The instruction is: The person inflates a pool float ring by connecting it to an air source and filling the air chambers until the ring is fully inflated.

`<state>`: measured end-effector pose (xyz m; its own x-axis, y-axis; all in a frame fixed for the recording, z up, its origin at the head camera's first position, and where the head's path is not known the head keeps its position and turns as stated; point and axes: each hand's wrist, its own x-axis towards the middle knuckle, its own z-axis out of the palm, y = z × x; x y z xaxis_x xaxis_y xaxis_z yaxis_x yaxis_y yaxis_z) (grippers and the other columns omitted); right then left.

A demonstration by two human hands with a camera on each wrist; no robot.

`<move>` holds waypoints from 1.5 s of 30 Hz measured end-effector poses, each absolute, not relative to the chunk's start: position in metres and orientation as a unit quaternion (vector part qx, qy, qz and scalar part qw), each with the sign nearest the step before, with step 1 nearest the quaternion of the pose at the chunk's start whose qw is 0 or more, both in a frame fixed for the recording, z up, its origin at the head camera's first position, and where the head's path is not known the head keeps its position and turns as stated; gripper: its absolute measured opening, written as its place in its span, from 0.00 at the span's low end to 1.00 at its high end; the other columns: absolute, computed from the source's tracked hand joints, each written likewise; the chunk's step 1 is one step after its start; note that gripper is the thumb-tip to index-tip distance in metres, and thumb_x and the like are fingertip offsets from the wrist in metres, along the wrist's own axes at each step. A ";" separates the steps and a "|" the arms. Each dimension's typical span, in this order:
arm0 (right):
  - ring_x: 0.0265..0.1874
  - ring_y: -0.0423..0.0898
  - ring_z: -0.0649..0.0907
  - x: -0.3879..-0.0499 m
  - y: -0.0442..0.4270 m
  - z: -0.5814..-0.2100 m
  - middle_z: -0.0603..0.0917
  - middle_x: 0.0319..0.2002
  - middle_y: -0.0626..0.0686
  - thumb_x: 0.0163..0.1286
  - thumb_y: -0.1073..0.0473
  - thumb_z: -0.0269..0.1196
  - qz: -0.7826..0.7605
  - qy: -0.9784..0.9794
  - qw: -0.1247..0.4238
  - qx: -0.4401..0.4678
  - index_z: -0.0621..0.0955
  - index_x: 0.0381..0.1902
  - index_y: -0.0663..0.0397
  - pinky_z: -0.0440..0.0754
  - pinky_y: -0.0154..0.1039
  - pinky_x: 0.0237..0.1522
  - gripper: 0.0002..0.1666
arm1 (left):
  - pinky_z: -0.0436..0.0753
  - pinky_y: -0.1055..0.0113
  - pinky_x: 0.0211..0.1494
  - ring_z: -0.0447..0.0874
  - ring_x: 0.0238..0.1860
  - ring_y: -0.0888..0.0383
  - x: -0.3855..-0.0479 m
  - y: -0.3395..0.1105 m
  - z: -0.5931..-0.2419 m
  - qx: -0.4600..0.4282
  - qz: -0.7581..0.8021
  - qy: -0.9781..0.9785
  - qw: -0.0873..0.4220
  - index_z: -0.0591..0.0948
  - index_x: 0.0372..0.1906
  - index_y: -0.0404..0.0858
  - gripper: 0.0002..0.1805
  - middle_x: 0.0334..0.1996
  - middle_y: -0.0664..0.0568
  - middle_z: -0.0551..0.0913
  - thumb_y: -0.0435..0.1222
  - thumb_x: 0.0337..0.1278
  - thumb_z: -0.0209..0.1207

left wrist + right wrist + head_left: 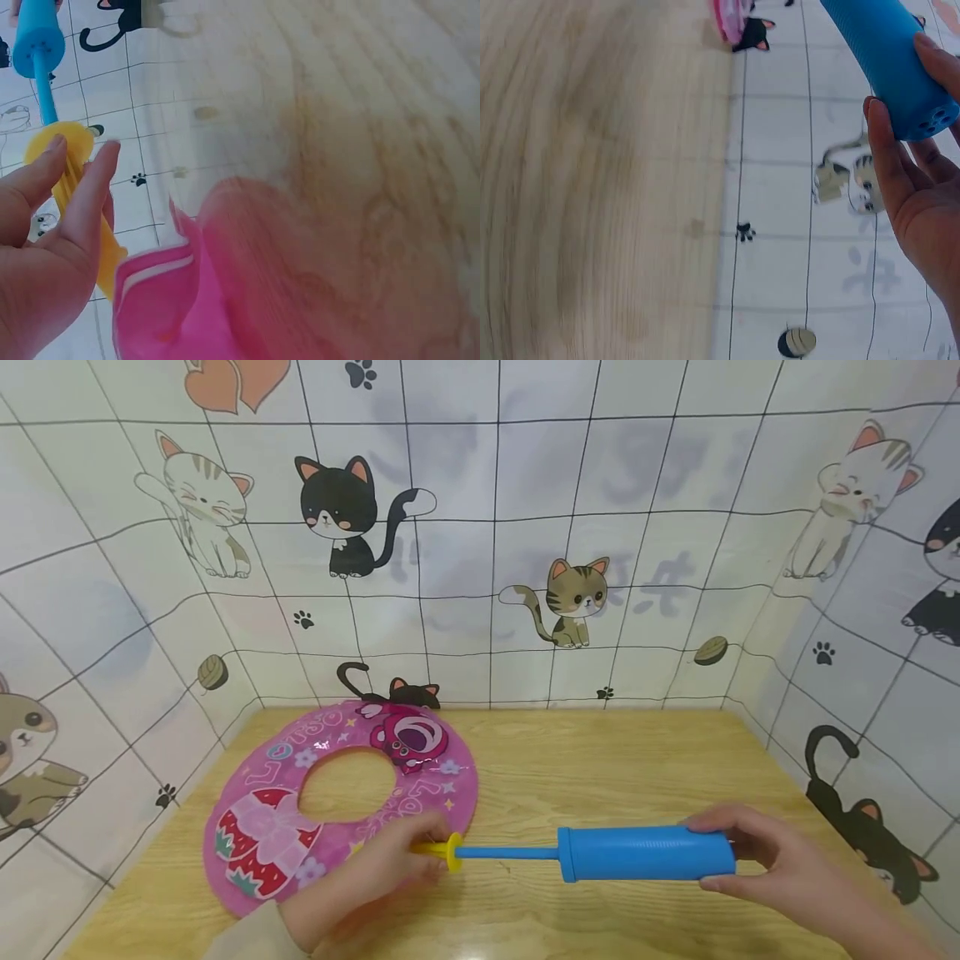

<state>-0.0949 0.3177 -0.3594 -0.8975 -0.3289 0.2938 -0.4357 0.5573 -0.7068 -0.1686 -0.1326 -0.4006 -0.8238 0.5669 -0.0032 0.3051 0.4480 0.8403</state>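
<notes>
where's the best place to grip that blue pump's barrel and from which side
Probably round its middle, from the right: the blue barrel is a long cylinder lying sideways, its rod extends left, and gripping there should leave the holes in its end uncovered.

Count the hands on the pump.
2: the left hand holds the yellow handle; the right hand holds the opposite end of the blue barrel. No others show.
</notes>
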 end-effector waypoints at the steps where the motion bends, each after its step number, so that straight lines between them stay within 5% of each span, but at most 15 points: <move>1: 0.43 0.38 0.80 -0.097 0.311 -0.361 0.79 0.52 0.42 0.52 0.68 0.74 0.427 -0.872 0.061 0.230 0.79 0.55 0.52 0.83 0.34 0.36 0.31 | 0.82 0.65 0.46 0.78 0.41 0.54 -0.168 -0.133 -0.401 0.258 0.468 0.832 0.150 0.79 0.40 0.45 0.10 0.37 0.58 0.81 0.30 0.57 0.65; 7: 0.44 0.38 0.80 -0.110 0.274 -0.371 0.80 0.52 0.45 0.54 0.63 0.75 0.460 -0.845 0.046 0.268 0.80 0.54 0.49 0.84 0.38 0.35 0.28 | 0.86 0.63 0.38 0.79 0.39 0.52 -0.169 -0.131 -0.406 0.244 0.522 0.798 0.177 0.79 0.40 0.38 0.10 0.38 0.50 0.80 0.24 0.56 0.64; 15: 0.41 0.42 0.80 -0.120 0.240 -0.385 0.79 0.51 0.58 0.55 0.59 0.75 0.502 -0.828 0.003 0.250 0.80 0.53 0.52 0.84 0.40 0.34 0.27 | 0.80 0.63 0.51 0.77 0.44 0.54 -0.172 -0.123 -0.404 0.265 0.442 0.850 0.111 0.80 0.41 0.42 0.11 0.38 0.59 0.80 0.29 0.54 0.68; 23: 0.41 0.45 0.80 -0.124 0.222 -0.379 0.80 0.51 0.55 0.53 0.57 0.76 0.491 -0.836 0.019 0.245 0.80 0.52 0.48 0.83 0.39 0.34 0.28 | 0.80 0.60 0.52 0.79 0.44 0.55 -0.171 -0.109 -0.398 0.282 0.442 0.849 0.072 0.80 0.39 0.43 0.12 0.36 0.61 0.81 0.27 0.53 0.68; 33: 0.43 0.39 0.79 -0.116 0.258 -0.371 0.79 0.51 0.48 0.52 0.61 0.76 0.434 -0.824 0.074 0.357 0.79 0.56 0.47 0.83 0.37 0.28 0.32 | 0.80 0.60 0.52 0.78 0.41 0.57 -0.170 -0.124 -0.398 0.246 0.447 0.852 0.114 0.80 0.39 0.47 0.11 0.36 0.62 0.82 0.31 0.55 0.68; 45: 0.44 0.35 0.80 -0.094 0.311 -0.361 0.80 0.53 0.42 0.48 0.66 0.77 0.390 -0.867 0.094 0.296 0.80 0.56 0.51 0.83 0.32 0.36 0.35 | 0.78 0.60 0.53 0.77 0.43 0.57 -0.168 -0.150 -0.401 0.250 0.433 0.859 0.108 0.81 0.39 0.49 0.10 0.37 0.64 0.82 0.33 0.56 0.68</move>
